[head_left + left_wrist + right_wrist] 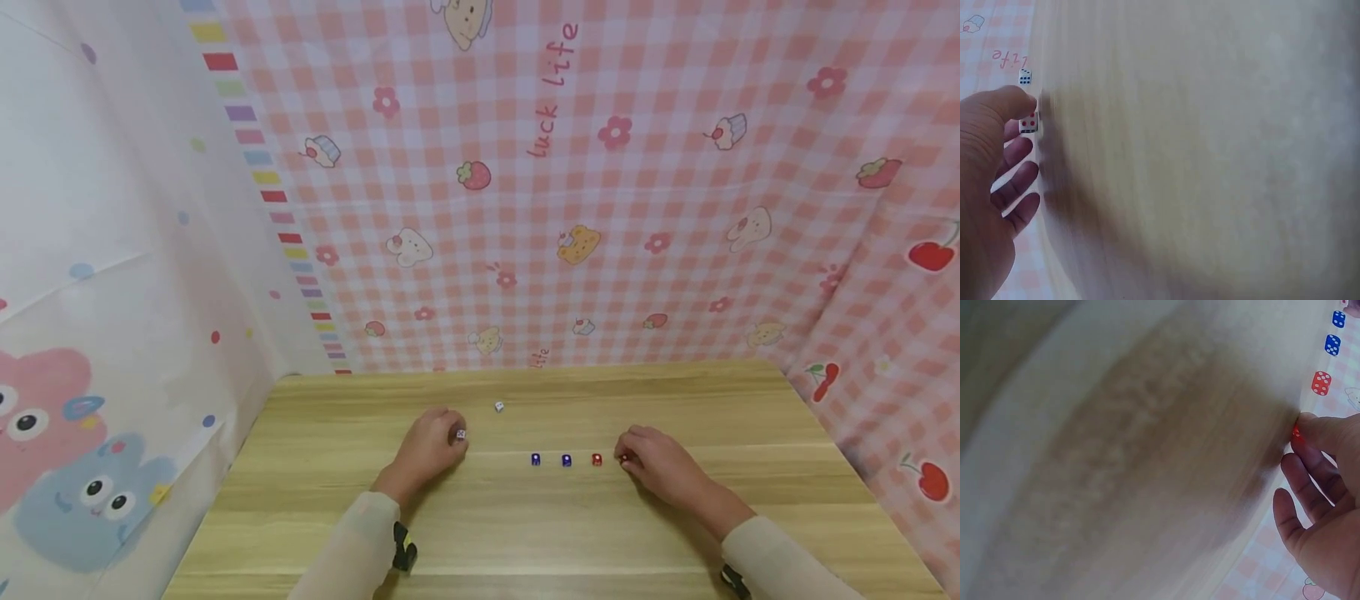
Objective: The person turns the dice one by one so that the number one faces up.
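Observation:
My left hand (429,448) pinches a white die (1029,123) with red pips between thumb and index finger, low over the wooden table. Just beyond it sits another white die (499,407), which shows blue pips in the left wrist view. At the right, thumb and index finger of my right hand (663,468) pinch a red die (1297,434), mostly covered by the fingertips. To its left, in one row, stand a second red die (597,459) and two blue dice, one blue die (566,460) nearer and the other blue die (536,459) farther left.
The wooden table (480,533) reaches back to a pink checked cloth (517,217) hanging behind it. More cloth hangs at the left and right sides. A dark wrist strap (404,547) sits at the left sleeve.

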Available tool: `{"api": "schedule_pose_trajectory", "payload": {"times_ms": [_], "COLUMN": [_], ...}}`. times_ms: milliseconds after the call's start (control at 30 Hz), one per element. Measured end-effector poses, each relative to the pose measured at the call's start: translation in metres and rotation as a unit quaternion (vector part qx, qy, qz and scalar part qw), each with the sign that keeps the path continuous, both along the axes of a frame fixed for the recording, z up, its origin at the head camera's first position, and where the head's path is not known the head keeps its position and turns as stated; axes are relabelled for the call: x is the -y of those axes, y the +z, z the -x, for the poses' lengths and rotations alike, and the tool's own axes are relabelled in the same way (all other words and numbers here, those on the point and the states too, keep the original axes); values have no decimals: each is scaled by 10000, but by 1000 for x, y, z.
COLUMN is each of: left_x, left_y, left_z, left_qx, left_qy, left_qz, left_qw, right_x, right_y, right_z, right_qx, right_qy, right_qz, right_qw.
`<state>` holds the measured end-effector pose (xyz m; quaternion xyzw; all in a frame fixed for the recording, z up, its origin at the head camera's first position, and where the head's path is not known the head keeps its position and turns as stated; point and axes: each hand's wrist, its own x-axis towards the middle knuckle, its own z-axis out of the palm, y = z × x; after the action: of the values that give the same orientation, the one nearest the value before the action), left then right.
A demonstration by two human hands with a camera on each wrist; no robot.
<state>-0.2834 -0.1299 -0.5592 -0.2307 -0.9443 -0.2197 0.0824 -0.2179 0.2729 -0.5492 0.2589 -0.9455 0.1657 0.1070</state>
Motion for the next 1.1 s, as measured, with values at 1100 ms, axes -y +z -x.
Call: {"api": "schedule_pose_trajectory", "payload": {"times_ms": [1100], "left_x": [-5], "left_y": [-1], "left_z": [1], "left_qx": [-160], "left_qy": [-355], "left_qz": [294], "left_qw": [9988], "right_x": [0], "right_y": [-3], "right_z": [0], "right_qx": [-67], "right_qy": [-67], "right_qz": [-1], "right_qw": [10000]}}
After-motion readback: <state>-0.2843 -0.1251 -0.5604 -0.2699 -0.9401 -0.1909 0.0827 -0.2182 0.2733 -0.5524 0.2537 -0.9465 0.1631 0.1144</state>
